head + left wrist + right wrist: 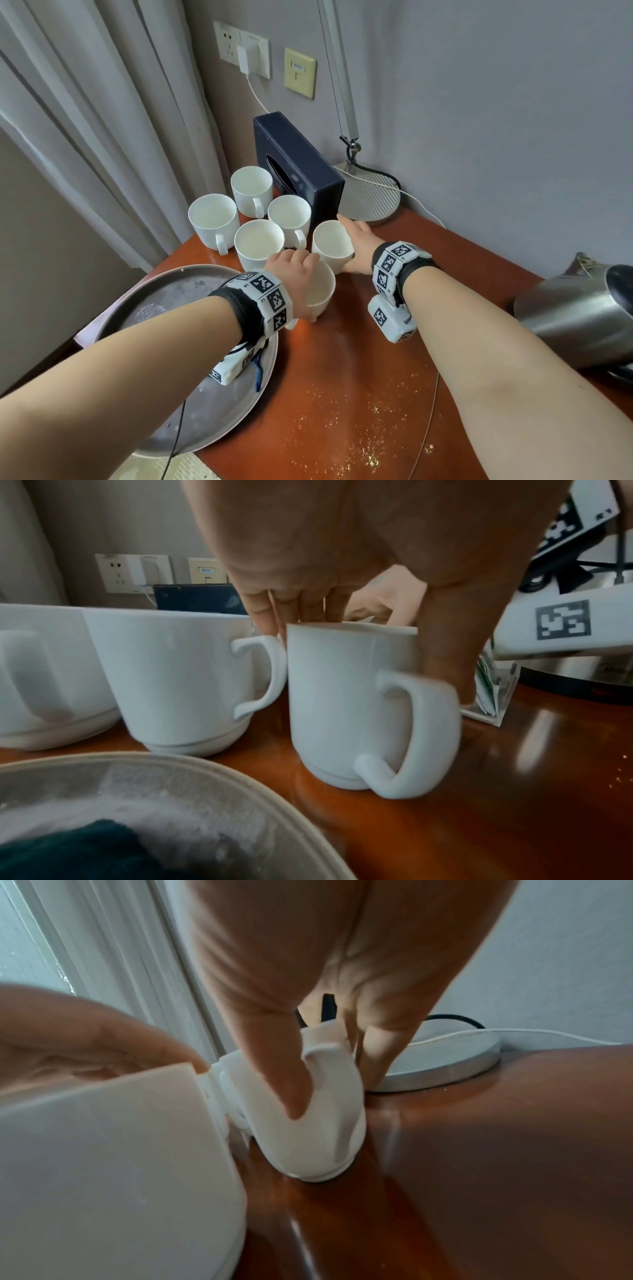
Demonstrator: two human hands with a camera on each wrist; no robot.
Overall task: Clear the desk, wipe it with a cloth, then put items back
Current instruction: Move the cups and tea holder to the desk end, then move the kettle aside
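Note:
Several white mugs stand on the red-brown desk (359,359). My left hand (296,267) comes from above and grips the nearest mug (320,291); in the left wrist view its fingers (301,610) hook over the far rim and its thumb presses the right side of that mug (335,696). My right hand (356,236) grips the mug (330,245) just behind it, thumb on the near wall and fingers on the far side by the handle (329,1085). Both mugs are low, at the desk surface. A dark teal cloth (68,853) lies in the round metal tray (154,298).
The other mugs (258,240) cluster at the back left by a dark blue tissue box (298,164) and a lamp base (373,195). A steel kettle (575,315) stands right. A clear sachet holder (493,696) sits beyond. Golden specks (342,428) dot the front.

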